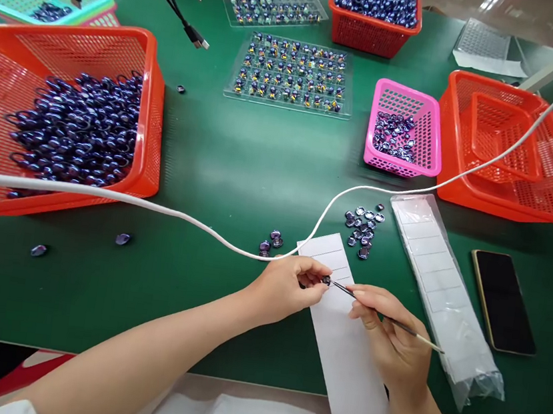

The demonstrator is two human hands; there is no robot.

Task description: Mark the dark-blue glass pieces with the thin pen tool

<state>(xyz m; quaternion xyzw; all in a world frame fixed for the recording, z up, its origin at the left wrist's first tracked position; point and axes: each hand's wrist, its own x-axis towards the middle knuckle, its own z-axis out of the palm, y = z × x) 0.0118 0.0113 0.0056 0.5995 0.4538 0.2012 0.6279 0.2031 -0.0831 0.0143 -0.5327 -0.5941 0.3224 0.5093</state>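
Observation:
Between its thumb and fingertips, my left hand (291,286) pinches a small dark round piece (326,280). My right hand (394,336) holds a thin dark stick tool (393,321) with a pale rear end, its tip touching or right beside the piece. Both hands are over a white paper strip (346,377) with ruled lines. Several shiny dark pieces (364,228) lie beyond the strip, with a smaller group (272,241) near my left hand. A white cable (213,229) crosses just beyond my left hand.
Dark looped pieces fill a red basket (153,125) at left. A pink basket (402,165), stacked red baskets (509,202), a bagged strip stack (444,274) and a phone (504,302) are at right. Clear trays (231,84) and another red basket (372,41) stand at the back.

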